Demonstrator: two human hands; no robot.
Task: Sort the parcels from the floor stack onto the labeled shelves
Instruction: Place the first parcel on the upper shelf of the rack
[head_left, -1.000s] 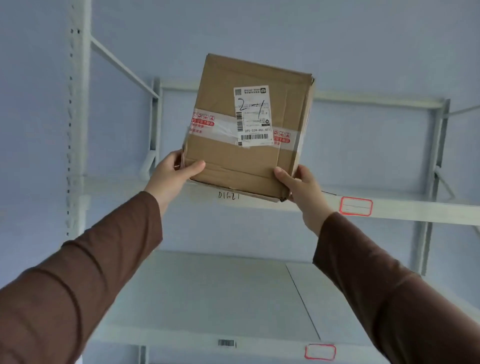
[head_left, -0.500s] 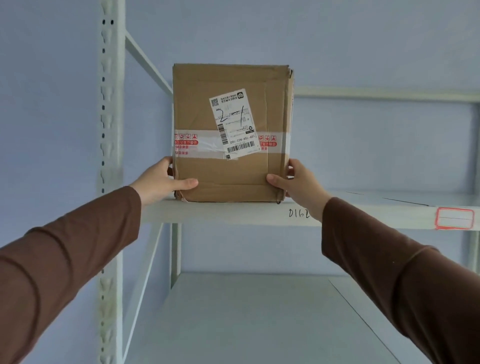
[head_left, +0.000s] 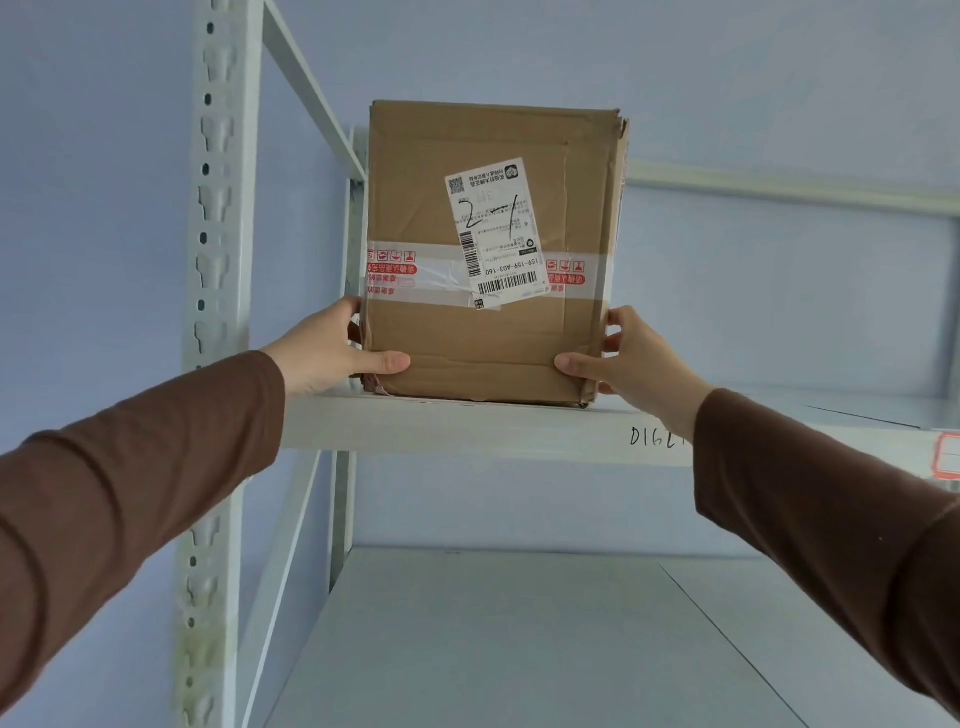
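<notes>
On shelf's (head_left: 467, 426) front edge, both hands (head_left: 332, 348) (head_left: 634, 358) grip upright parcel (head_left: 483, 322)

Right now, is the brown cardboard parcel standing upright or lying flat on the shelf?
Upright. The brown cardboard parcel stands on its bottom edge on the white metal shelf, labelled face toward the camera, steadied by both hands.

Soft, even, bluish light, faint shadows, no glare; slight blur and bending toward the edges.

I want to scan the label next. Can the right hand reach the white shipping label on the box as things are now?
Probably yes. The right hand already grips the cardboard box at its lower right corner, and the shipping label faces outward with nothing covering it.
</notes>
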